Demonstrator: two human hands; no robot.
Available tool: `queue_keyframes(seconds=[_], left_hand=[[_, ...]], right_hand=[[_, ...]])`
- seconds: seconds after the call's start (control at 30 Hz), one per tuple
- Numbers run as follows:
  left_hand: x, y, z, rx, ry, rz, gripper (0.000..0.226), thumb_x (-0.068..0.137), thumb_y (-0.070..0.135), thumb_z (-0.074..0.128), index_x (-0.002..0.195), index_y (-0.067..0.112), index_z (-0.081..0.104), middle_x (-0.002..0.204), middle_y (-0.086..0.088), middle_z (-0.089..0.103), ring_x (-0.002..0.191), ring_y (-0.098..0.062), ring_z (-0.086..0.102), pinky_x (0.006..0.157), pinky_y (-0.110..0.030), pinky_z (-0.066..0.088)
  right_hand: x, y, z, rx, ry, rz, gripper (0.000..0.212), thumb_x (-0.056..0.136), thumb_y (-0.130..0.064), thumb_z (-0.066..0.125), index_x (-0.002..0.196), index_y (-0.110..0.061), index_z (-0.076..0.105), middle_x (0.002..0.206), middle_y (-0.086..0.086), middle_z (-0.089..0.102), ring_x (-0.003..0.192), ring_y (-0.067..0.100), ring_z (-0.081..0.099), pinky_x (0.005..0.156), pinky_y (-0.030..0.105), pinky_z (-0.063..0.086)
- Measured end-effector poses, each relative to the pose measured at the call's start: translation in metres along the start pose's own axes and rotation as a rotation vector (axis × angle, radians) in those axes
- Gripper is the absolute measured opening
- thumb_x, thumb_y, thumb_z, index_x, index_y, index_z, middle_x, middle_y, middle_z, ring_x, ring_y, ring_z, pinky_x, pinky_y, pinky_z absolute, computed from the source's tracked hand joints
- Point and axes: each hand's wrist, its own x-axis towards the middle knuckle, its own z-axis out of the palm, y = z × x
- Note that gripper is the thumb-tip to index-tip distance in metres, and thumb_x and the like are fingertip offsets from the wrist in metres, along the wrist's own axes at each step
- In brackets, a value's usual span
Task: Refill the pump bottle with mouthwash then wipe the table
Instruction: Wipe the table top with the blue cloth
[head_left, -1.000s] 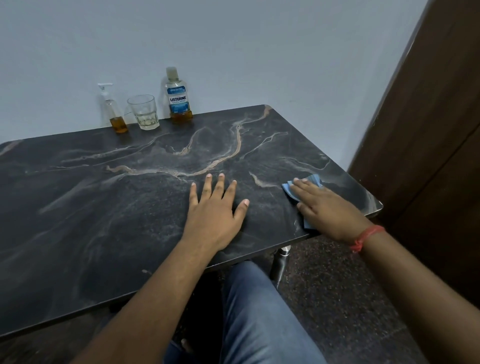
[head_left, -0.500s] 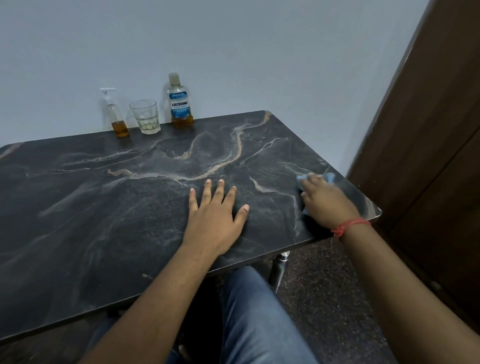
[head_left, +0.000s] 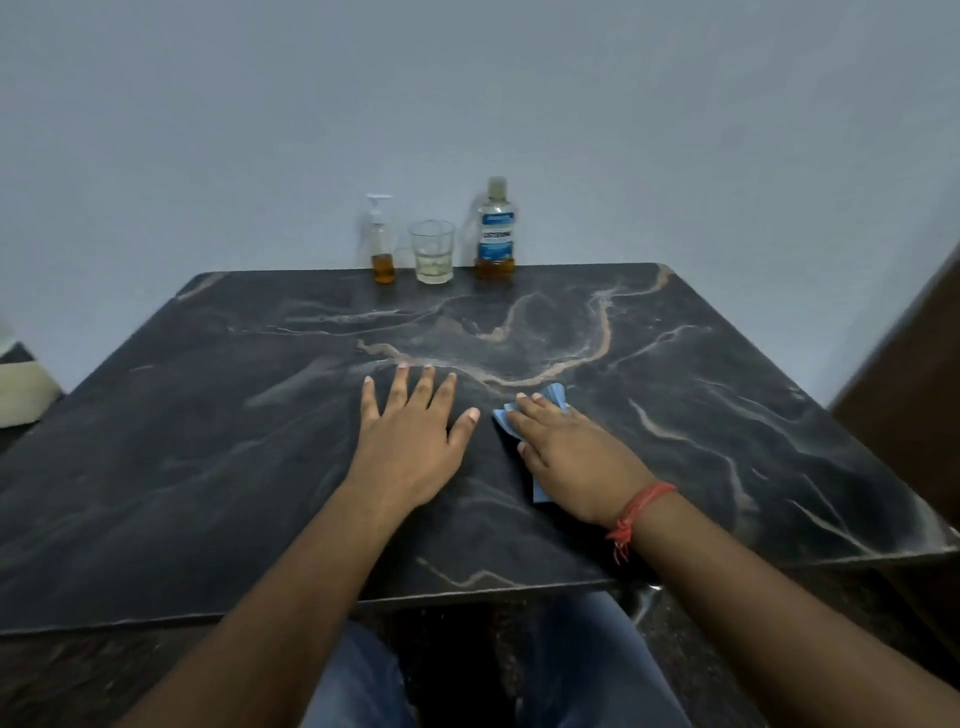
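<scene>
A small clear pump bottle (head_left: 382, 244) with a white pump and amber liquid at its bottom stands at the far edge of the dark marble table (head_left: 208, 441). Beside it stand a glass tumbler (head_left: 432, 252) and a mouthwash bottle (head_left: 496, 231) with a blue label. My left hand (head_left: 408, 436) lies flat on the table's middle, fingers spread, holding nothing. My right hand (head_left: 569, 452) presses flat on a blue cloth (head_left: 556, 396), just right of the left hand. Most of the cloth is hidden under the palm.
A pale wall runs behind the table. A brown wooden door (head_left: 914, 395) stands at the right. A pale object (head_left: 21, 389) sits off the table's left edge. My jeans-clad legs (head_left: 363, 686) are under the near edge.
My right hand has slid the blue cloth from the table's right edge leftward to beside the left hand. The view has swung right, centring the bottles. The left hand stayed flat.
</scene>
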Motion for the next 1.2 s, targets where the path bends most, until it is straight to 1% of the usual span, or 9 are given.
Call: queue_keyframes(seconds=[0.23, 0.4, 0.53, 0.67, 0.77, 0.93, 1.0, 1.1, 1.2], left_hand=[[0.014, -0.120, -0.020, 0.081, -0.003, -0.202, 0.074, 0.098, 0.065, 0.004, 0.162, 0.028, 0.010, 0.171, -0.001, 0.005, 0.157, -0.027, -0.008, 0.122, -0.060, -0.009], [0.031, -0.170, -0.021, 0.126, 0.010, -0.231, 0.076, 0.097, 0.065, 0.002, 0.162, 0.027, 0.012, 0.171, -0.002, 0.005, 0.157, -0.027, -0.009, 0.122, -0.060, -0.009], [0.050, -0.190, -0.018, 0.128, 0.064, -0.202, 0.078, 0.095, 0.066, -0.002, 0.161, 0.027, 0.014, 0.171, -0.003, 0.007, 0.157, -0.027, -0.009, 0.121, -0.060, -0.010], [0.057, -0.204, -0.007, 0.148, 0.108, -0.215, 0.077, 0.096, 0.067, -0.002, 0.161, 0.029, 0.014, 0.171, -0.003, 0.006, 0.156, -0.028, -0.010, 0.121, -0.062, -0.010], [0.059, -0.209, 0.001, 0.115, 0.120, -0.234, 0.079, 0.094, 0.068, -0.007, 0.161, 0.031, 0.011, 0.171, -0.001, 0.002, 0.156, -0.026, -0.015, 0.120, -0.061, -0.013], [0.063, -0.212, 0.005, 0.013, 0.132, -0.275, 0.082, 0.090, 0.069, -0.012, 0.161, 0.033, 0.006, 0.170, 0.002, -0.004, 0.154, -0.024, -0.023, 0.120, -0.057, -0.019], [0.063, -0.214, 0.006, -0.013, 0.125, -0.291, 0.082, 0.089, 0.070, -0.012, 0.161, 0.033, 0.005, 0.170, 0.003, -0.005, 0.153, -0.024, -0.023, 0.120, -0.057, -0.018], [0.064, -0.217, 0.007, -0.043, 0.102, -0.312, 0.081, 0.089, 0.070, -0.013, 0.160, 0.034, 0.001, 0.170, 0.003, -0.007, 0.153, -0.023, -0.025, 0.121, -0.057, -0.016], [0.065, -0.217, 0.007, -0.072, 0.090, -0.318, 0.082, 0.087, 0.070, -0.013, 0.160, 0.035, 0.001, 0.170, 0.004, -0.008, 0.153, -0.023, -0.026, 0.121, -0.056, -0.017]], right_hand=[[0.134, -0.072, 0.016, 0.026, 0.047, -0.103, 0.049, 0.104, -0.025, 0.032, 0.151, -0.012, 0.028, 0.161, 0.008, 0.022, 0.149, 0.021, 0.015, 0.122, 0.037, 0.013], [0.236, -0.106, 0.035, 0.007, 0.044, -0.117, 0.051, 0.103, -0.024, 0.035, 0.151, -0.006, 0.027, 0.159, 0.013, 0.024, 0.149, 0.025, 0.016, 0.121, 0.042, 0.016], [0.317, -0.125, 0.045, -0.079, -0.001, -0.106, 0.061, 0.098, -0.025, 0.050, 0.150, -0.002, 0.026, 0.157, 0.016, 0.025, 0.147, 0.029, 0.019, 0.118, 0.047, 0.024], [0.386, -0.130, 0.054, -0.134, -0.025, -0.047, 0.055, 0.094, -0.026, 0.054, 0.142, -0.001, 0.039, 0.145, 0.016, 0.040, 0.136, 0.031, 0.034, 0.110, 0.047, 0.035], [0.428, -0.125, 0.063, -0.196, -0.083, 0.002, 0.061, 0.089, -0.028, 0.063, 0.141, -0.005, 0.041, 0.139, 0.017, 0.044, 0.130, 0.032, 0.038, 0.106, 0.048, 0.035], [0.475, -0.116, 0.073, -0.118, -0.051, 0.111, 0.044, 0.089, -0.014, 0.048, 0.132, -0.007, 0.049, 0.134, 0.018, 0.048, 0.127, 0.033, 0.040, 0.106, 0.046, 0.030], [0.484, -0.115, 0.080, -0.113, -0.065, 0.137, 0.044, 0.088, -0.016, 0.052, 0.131, -0.007, 0.051, 0.133, 0.018, 0.048, 0.125, 0.033, 0.041, 0.105, 0.044, 0.029], [0.488, -0.117, 0.091, -0.046, -0.019, 0.188, 0.045, 0.090, -0.014, 0.048, 0.134, -0.004, 0.049, 0.134, 0.017, 0.044, 0.126, 0.032, 0.040, 0.103, 0.045, 0.033], [0.487, -0.118, 0.093, -0.018, -0.006, 0.244, 0.048, 0.092, -0.016, 0.046, 0.139, -0.004, 0.045, 0.140, 0.017, 0.041, 0.131, 0.032, 0.035, 0.106, 0.046, 0.033]])
